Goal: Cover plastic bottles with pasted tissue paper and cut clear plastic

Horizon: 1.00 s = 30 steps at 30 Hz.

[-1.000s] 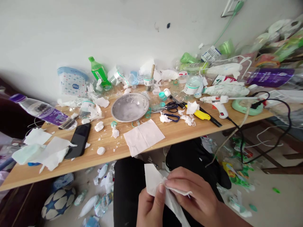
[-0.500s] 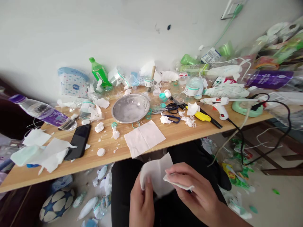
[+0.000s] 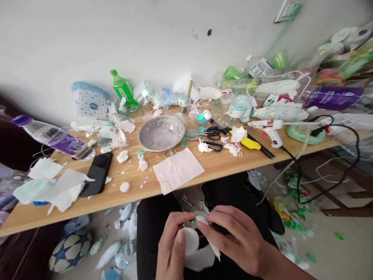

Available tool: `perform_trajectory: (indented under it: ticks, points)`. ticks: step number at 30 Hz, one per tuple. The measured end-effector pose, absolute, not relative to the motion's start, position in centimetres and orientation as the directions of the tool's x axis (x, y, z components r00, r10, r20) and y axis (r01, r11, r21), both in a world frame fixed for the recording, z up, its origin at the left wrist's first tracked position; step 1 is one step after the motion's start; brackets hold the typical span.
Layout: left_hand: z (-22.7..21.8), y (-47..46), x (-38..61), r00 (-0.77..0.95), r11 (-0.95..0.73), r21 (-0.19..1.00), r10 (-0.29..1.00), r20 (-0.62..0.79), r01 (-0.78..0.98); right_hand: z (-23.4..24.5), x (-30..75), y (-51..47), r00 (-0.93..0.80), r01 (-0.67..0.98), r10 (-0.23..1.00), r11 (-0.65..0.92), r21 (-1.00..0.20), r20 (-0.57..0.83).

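While a curled sheet of thin white paper (image 3: 190, 239) is clamped between thumb and fingers of the left hand (image 3: 171, 249) in the head view, a folded white paper strip (image 3: 215, 250) is pinched by the right hand (image 3: 241, 238) just beside it, above the black-trousered lap (image 3: 155, 219). On the light-brown wooden table (image 3: 217, 166), a shallow round grey metal bowl (image 3: 160, 137) is placed.

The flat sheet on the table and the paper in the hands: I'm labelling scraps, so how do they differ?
The flat sheet lies spread on the table; the held paper is off it, in the hands. The flat sheet shows its whole outline; the held paper is curved and partly hidden. Both are pale.
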<state>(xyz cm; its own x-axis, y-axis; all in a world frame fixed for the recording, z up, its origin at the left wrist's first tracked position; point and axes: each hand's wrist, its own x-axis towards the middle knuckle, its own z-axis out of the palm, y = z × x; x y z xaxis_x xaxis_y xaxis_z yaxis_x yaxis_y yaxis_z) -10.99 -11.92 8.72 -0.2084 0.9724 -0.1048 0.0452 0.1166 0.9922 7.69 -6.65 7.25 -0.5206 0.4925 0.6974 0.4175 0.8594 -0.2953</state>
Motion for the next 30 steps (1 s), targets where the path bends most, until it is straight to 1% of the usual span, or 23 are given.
perform_trajectory:
  ticks: [2,5,7,9,11,14,16,18,20,23,25,28,30]
  points:
    - [8.7,-11.9,-11.4,-0.161,0.118,0.990,0.981,-0.105,0.072,7.3,7.7,-6.6,-0.526,0.409,0.501,0.858,-0.311,0.688]
    - [8.5,-12.0,-12.1,-0.038,0.102,0.976,0.995,-0.097,0.191,7.1,7.9,-6.7,-0.554,0.402,0.503,0.860,-0.316,0.664]
    - [8.4,-11.9,-12.2,-0.004,0.149,0.967,0.988,-0.152,0.206,7.0,7.9,-6.9,-0.548,0.399,0.497,0.862,-0.312,0.672]
    - [8.4,-11.8,-11.9,-0.038,0.245,0.962,0.969,-0.242,0.119,7.0,7.8,-7.0,-0.531,0.395,0.488,0.866,-0.307,0.693]
    - [8.3,-11.6,-11.3,-0.070,0.350,0.936,0.933,-0.352,-0.045,6.9,7.6,-7.0,-0.515,0.403,0.484,0.865,-0.298,0.708]
    - [7.9,-11.3,-10.6,-0.028,0.485,0.818,0.855,-0.518,-0.310,6.8,7.5,-6.9,-0.521,0.407,0.484,0.865,-0.293,0.704]
    - [7.7,-11.2,-10.4,0.001,0.520,0.743,0.820,-0.573,-0.421,6.7,7.6,-6.8,-0.544,0.396,0.482,0.869,-0.296,0.686]
    - [7.7,-11.1,-10.4,0.006,0.519,0.711,0.809,-0.587,-0.474,6.5,7.8,-6.7,-0.570,0.368,0.473,0.878,-0.307,0.671]
    - [7.8,-11.0,-10.3,0.003,0.494,0.715,0.824,-0.567,-0.495,6.3,8.0,-6.6,-0.588,0.328,0.482,0.876,-0.353,0.650]
    - [7.9,-11.0,-10.0,0.017,0.460,0.728,0.851,-0.526,-0.509,6.2,8.3,-6.7,-0.601,0.303,0.535,0.840,-0.451,0.594]
    - [7.9,-11.0,-9.8,0.012,0.448,0.732,0.857,-0.515,-0.513,6.1,8.4,-6.8,-0.613,0.313,0.567,0.814,-0.490,0.550]
    - [7.6,-10.9,-9.7,-0.031,0.431,0.761,0.861,-0.508,-0.485,6.1,8.5,-7.2,-0.638,0.278,0.590,0.775,-0.568,0.494]
    - [7.5,-10.8,-9.9,-0.079,0.427,0.804,0.863,-0.499,-0.414,6.3,8.5,-7.4,-0.615,0.235,0.637,0.710,-0.664,0.464]
